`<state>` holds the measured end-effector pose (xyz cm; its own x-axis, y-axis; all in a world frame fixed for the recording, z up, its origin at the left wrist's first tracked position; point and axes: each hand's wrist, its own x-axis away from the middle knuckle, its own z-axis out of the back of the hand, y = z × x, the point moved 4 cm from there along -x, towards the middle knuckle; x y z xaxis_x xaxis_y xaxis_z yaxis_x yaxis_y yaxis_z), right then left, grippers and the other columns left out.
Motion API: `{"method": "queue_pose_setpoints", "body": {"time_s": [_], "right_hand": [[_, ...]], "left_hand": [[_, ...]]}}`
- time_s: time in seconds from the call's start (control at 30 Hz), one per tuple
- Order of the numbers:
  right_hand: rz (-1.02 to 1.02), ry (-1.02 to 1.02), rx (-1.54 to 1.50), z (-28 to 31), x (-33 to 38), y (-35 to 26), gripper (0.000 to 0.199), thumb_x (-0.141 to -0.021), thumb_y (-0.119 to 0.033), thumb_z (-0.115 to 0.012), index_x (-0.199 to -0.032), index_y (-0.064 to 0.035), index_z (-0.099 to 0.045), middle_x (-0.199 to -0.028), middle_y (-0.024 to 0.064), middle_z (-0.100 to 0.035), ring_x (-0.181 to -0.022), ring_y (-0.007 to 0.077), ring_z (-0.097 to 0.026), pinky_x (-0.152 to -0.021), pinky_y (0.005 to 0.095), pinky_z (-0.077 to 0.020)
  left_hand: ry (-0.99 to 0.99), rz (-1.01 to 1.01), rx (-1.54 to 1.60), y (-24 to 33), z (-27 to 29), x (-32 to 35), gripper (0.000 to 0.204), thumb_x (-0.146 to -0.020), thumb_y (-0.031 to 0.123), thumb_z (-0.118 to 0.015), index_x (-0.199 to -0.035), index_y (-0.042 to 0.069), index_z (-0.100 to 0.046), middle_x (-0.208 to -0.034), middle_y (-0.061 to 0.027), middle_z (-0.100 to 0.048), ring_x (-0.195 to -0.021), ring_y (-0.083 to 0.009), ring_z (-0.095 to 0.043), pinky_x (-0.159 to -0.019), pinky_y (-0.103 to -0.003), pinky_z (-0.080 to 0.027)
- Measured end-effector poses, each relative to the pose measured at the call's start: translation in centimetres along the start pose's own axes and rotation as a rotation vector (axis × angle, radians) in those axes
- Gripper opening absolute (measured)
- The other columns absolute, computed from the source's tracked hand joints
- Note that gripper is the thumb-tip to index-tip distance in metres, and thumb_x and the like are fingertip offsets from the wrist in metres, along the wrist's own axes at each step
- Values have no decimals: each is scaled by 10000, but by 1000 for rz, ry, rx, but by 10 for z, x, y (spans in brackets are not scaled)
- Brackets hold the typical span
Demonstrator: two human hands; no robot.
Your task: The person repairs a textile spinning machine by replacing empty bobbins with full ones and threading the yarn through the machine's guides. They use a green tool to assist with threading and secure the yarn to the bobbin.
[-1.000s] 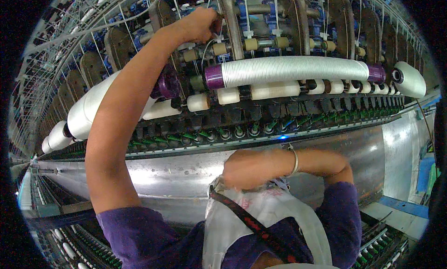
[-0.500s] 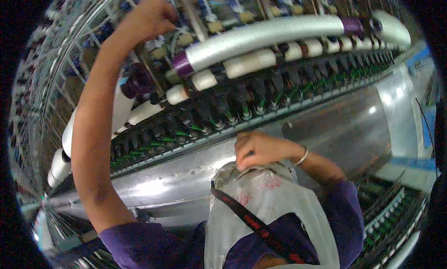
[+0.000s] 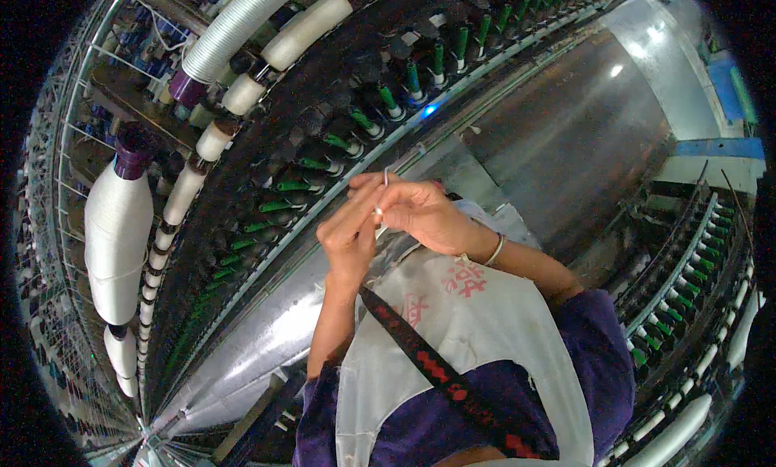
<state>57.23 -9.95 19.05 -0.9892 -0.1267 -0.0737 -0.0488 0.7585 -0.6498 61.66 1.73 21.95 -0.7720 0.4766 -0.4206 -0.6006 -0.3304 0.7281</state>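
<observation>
A long machine (image 3: 384,75) is seen sweeping from 1 to 8 o'clock, with 1 fat white spool (image 3: 120,241) mounted at 9 and 1 ribbed spool (image 3: 238,35) at 11. At the hub, the left hand (image 3: 347,233) is met by the right hand (image 3: 428,219), where a white strand (image 3: 378,214) is pinched by thumb and finger (the left's grip cannot be told). The strand is apparently already secured; whether it is joined to anything cannot be told.

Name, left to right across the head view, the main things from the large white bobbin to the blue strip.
Large white bobbin → left hand → right hand → bracelet → blue strip.
</observation>
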Motion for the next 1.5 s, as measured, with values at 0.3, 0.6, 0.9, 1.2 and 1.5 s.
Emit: {"method": "queue_pose_setpoints", "body": {"time_s": [0.3,0.6,0.9,1.2,1.5], "right_hand": [[-320,208,642,99,25,28,328,-813,-130,-720,-1107,-37,-608,-1033,50,-634,-928,139,-607,-829,292,-500],[-598,-358,553,110,38,49,378,-888,-160,-653,-1222,-30,-533,-1140,50,-599,-955,100,-571,-848,273,-480],[-257,-754,1156,159,117,-148,165,-848,-198,-604,-908,-82,-704,-770,49,-634,-763,165,-602,-690,362,-449],[190,-911,1761,187,129,-128,119,-759,-156,-548,-771,-66,-624,-798,95,-570,-849,263,-566,-714,445,-418],[246,-421,1402,157,-20,-221,361,-814,38,-498,-1169,19,-564,-1211,209,-569,-1127,391,-537,-945,417,-452]], "left_hand": [[-857,553,3,-117,-58,136,161,-785,-10,-598,-882,21,-723,-882,-132,-703,-753,-198,-664,-694,-305,-519],[-869,1533,967,-110,-138,181,346,-869,284,-569,-1093,39,-666,-972,-111,-681,-877,-159,-626,-774,-325,-488],[-951,728,241,-45,-208,59,443,-902,209,-572,-1297,16,-520,-1137,-92,-641,-992,-182,-602,-836,-331,-490],[-163,210,14,48,-161,-135,308,-856,38,-597,-1161,62,-635,-1139,-126,-656,-1045,-235,-632,-910,-340,-477],[215,-108,-1271,74,-29,-288,572,-760,369,-723,-1219,80,-544,-1109,-96,-581,-1061,-284,-518,-984,-471,-314]]}}
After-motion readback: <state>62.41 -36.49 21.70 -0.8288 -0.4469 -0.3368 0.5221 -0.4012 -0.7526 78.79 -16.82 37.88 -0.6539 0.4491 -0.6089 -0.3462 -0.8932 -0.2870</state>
